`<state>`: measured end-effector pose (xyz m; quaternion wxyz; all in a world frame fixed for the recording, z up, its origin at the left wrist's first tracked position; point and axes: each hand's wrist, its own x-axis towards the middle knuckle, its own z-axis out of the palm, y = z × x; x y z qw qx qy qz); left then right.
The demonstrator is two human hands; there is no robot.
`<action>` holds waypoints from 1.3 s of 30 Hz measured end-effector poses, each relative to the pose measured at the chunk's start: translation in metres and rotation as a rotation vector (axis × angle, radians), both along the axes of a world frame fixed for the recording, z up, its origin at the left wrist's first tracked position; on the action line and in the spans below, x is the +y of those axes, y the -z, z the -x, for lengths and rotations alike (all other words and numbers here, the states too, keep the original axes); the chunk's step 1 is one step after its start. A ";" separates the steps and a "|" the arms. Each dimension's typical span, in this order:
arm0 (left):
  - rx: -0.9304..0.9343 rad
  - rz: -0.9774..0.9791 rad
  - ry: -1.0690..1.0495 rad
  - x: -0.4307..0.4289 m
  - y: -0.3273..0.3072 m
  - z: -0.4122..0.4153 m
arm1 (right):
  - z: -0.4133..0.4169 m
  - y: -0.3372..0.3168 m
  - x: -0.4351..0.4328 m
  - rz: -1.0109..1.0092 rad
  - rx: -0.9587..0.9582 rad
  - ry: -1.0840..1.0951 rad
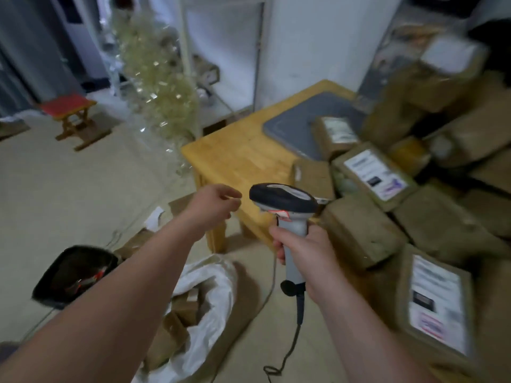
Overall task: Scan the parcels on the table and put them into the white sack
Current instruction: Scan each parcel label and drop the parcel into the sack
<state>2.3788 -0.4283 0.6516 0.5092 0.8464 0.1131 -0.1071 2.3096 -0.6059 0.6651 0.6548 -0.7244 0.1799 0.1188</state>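
nearest: white sack (210, 297) on the floor below my left forearm, mouth open, several brown parcels already lying inside.

right hand (302, 251) clenched around the grip of the barcode scanner (282, 200), head up and pointing away toward the desk; its cable (287, 352) trails down to the floor.

left hand (214, 201) empty, fingers loosely curled, in the air above the near corner of the wooden desk (237, 158), touching nothing.

right of the scanner: heap of brown parcels. one at near right lies label-up (435, 305); another label-up parcel (374, 175) sits further in, beside a plain one (359, 230) showing no label. view there is blurred, so barcodes cannot be read.

further: grey pad (293, 125) on the desk, more parcels stacked behind.

judgement: between parcels, next pick pending. best to take a parcel whose label already faces up, lift it clear with the left hand, swing the scanner head square to the barcode, then lower it into the sack mouth. keep the cable off the sack rim.

far: red stool (67, 106) on the floor.
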 end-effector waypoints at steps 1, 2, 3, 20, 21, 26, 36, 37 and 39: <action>-0.009 0.018 0.041 -0.016 -0.010 -0.003 | 0.004 -0.012 -0.013 0.003 -0.023 0.045; -0.013 0.034 0.081 -0.033 -0.019 -0.004 | 0.010 -0.023 -0.025 0.004 -0.042 0.091; -0.018 0.051 0.126 -0.050 -0.026 -0.003 | 0.015 -0.032 -0.038 0.007 -0.057 0.136; -0.055 0.026 0.568 -0.313 -0.023 0.059 | 0.146 -0.053 -0.244 -0.033 -0.170 0.764; -0.042 0.013 0.528 -0.319 -0.025 0.059 | 0.148 -0.050 -0.254 -0.036 -0.171 0.767; 0.024 0.111 0.407 -0.358 -0.029 0.067 | 0.156 -0.039 -0.299 -0.044 -0.175 0.816; 0.001 0.082 0.745 -0.483 -0.057 0.113 | 0.192 -0.039 -0.379 -0.078 -0.275 0.994; -0.015 0.022 0.799 -0.495 -0.055 0.117 | 0.195 -0.037 -0.387 -0.082 -0.271 1.006; -0.103 -0.126 0.832 -0.514 -0.049 0.119 | 0.202 -0.035 -0.399 -0.097 -0.259 1.022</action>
